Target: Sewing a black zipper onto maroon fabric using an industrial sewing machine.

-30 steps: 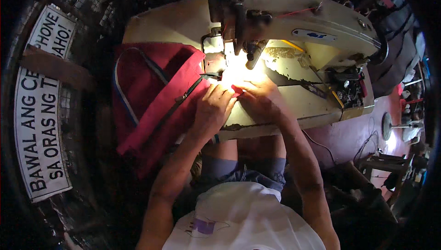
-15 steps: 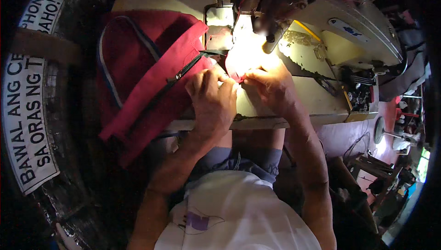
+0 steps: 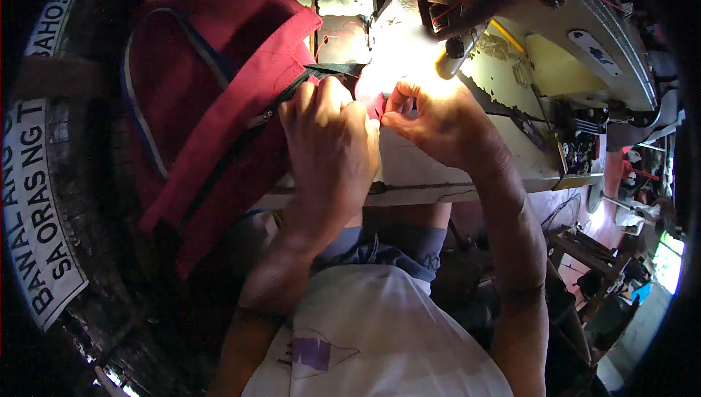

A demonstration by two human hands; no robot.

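Note:
A red cloth piece (image 3: pixel 241 98) with a dark zipper (image 3: pixel 263 114) and blue-and-white piping spreads over the left of a sewing machine table (image 3: pixel 416 171). Its narrow right end runs into glare by the needle area. My left hand (image 3: pixel 328 141) lies over that end, fingers curled and closed on the red cloth. Close beside it, my right hand (image 3: pixel 438 120) pinches the cloth's edge between thumb and fingers. Both sets of fingertips nearly meet at a small red fold. The sewing machine (image 3: pixel 584 47) stands just beyond my hands, its needle area washed out by a bright lamp.
Scissors (image 3: pixel 529 130) lie on the table to the right of my right hand. A yellow stick (image 3: pixel 509 36) rests near the machine's arm. White lettered signs (image 3: pixel 44 207) hang at the far left. Cluttered shelving (image 3: pixel 591 273) stands at the lower right.
My left hand has moved forward over the cloth and covers more of the zipper. My right hand still pinches the edge. The whole view has shifted slightly.

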